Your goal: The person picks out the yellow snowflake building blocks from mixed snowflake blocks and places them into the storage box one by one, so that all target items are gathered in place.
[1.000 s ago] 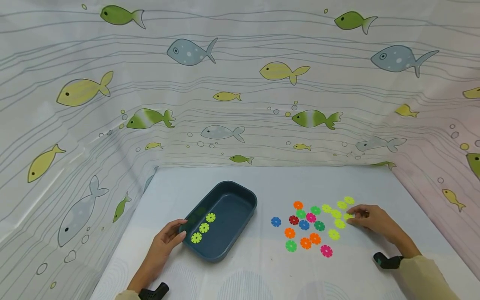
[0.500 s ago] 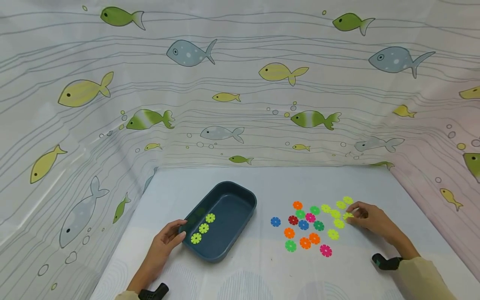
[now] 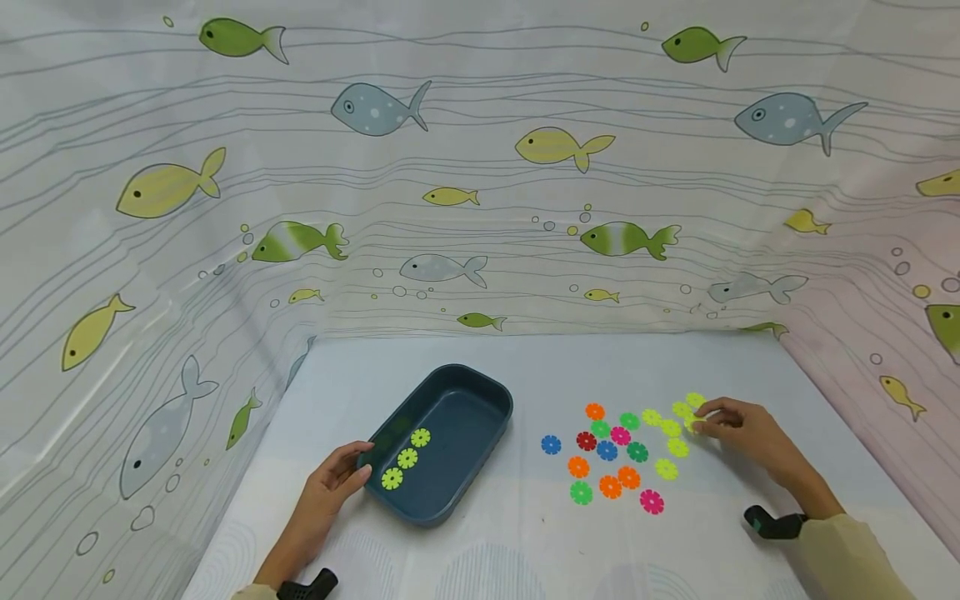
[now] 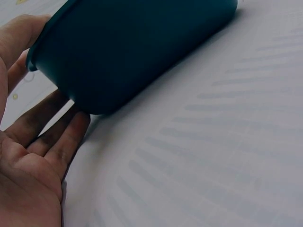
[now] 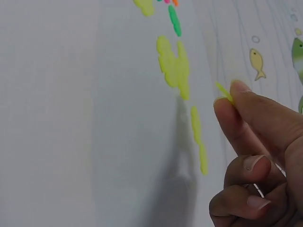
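My left hand point(image 3: 327, 485) holds the near-left corner of a dark blue plastic tray point(image 3: 480, 450). In the left wrist view its thumb point(image 4: 23, 35) lies at the rim and other fingers touch the outer wall of the tray point(image 4: 123, 52). Three yellow notched discs point(image 3: 407, 458) lie in a row inside. At the right, thumb and forefinger of my right hand point(image 3: 742, 429) pinch a yellow notched disc point(image 5: 224, 91) by its edge, lifted off the table. Several more yellow discs point(image 3: 678, 448) lie flat just left of that hand.
Loose notched discs in orange point(image 3: 611, 487), blue point(image 3: 551, 444), green point(image 3: 581, 492), pink point(image 3: 652, 502) and dark red point(image 3: 587, 441) lie between tray and right hand. A fish-print sheet point(image 3: 480, 167) encloses the white table point(image 3: 525, 550) at the back and sides.
My right hand has risen slightly, lifting the pinched yellow disc a little up from where it was. The left hand and tray stay in place.
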`<state>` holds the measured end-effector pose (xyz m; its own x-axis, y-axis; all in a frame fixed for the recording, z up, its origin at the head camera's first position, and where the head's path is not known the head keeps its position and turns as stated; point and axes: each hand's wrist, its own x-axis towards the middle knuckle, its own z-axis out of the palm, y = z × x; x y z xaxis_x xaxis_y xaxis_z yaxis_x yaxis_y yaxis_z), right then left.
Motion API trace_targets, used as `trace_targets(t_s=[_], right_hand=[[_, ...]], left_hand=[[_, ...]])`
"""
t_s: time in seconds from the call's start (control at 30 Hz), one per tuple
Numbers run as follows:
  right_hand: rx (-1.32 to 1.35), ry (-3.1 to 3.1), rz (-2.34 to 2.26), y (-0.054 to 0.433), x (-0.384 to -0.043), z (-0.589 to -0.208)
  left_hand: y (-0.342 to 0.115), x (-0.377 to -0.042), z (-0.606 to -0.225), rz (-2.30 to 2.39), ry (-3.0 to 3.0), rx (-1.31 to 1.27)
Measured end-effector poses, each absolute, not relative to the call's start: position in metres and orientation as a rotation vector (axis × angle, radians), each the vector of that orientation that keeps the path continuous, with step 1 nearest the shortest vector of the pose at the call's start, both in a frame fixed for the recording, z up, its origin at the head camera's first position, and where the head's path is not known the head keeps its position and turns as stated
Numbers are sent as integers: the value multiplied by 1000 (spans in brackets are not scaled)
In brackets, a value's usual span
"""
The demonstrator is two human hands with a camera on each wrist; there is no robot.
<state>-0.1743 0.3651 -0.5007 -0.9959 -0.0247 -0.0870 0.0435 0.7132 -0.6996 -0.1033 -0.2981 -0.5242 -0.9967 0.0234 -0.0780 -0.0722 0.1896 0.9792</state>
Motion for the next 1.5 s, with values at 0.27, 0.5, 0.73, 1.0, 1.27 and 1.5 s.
trace_targets(t_s=[0.27, 0.5, 0.73, 1.0, 1.27, 1.5], right_hand=[[11, 2810, -1252, 361, -173, -495], [-15, 2764, -1296, 357, -175, -489], [-86, 2779, -1286, 349, -176, -480], [-138, 2801, -1293, 336, -179, -475], [-159, 2780, -1322, 323, -182, -464], [-176, 2783, -1331, 314, -186, -461]], left_hand=[[-298, -103, -524, 1954, 2363, -49], [-297, -103, -524, 1956, 2362, -62], [-297, -104, -524, 1961, 2367, -42], [-298, -104, -525, 1964, 2362, -46], [-297, -104, -524, 1966, 2366, -58], [-297, -103, -524, 1963, 2368, -64]])
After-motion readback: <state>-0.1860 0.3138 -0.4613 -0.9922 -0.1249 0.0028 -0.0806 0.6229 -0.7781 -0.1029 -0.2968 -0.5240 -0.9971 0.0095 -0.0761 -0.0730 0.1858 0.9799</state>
